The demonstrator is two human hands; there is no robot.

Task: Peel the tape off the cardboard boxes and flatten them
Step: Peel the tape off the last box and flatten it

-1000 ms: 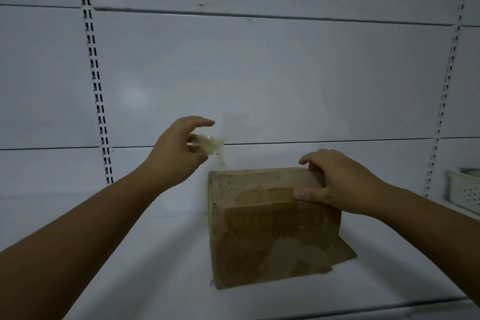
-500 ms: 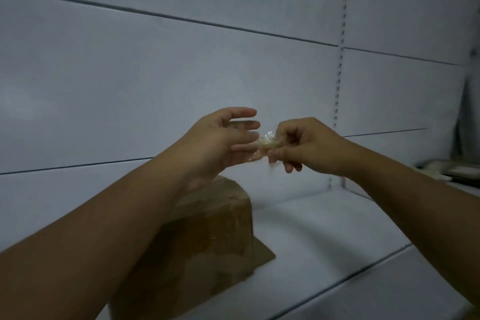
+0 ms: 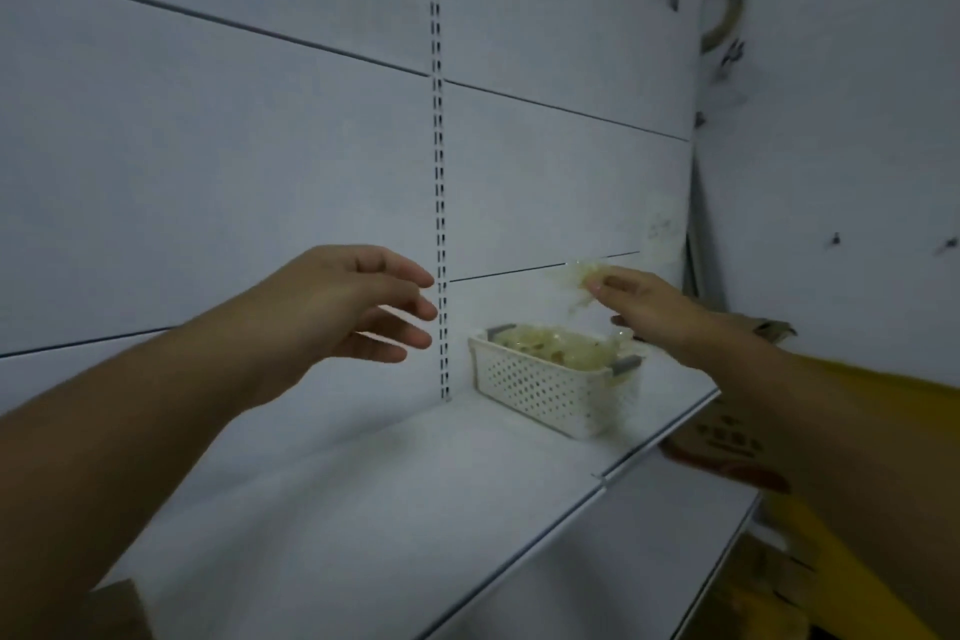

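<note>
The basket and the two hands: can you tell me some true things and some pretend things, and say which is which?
1. The right hand pinches a crumpled tape piece. True.
2. The white basket is empty. False: it holds a heap of tape scraps.
3. The left hand holds nothing. True.
4. The basket stands on the floor. False: it stands on the white shelf.
5. The tape piece lies in the basket. False: it is up above the basket, in the right hand.

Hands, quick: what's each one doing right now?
Left hand: open, empty.
Right hand: pinches a crumpled strip of tape.
</note>
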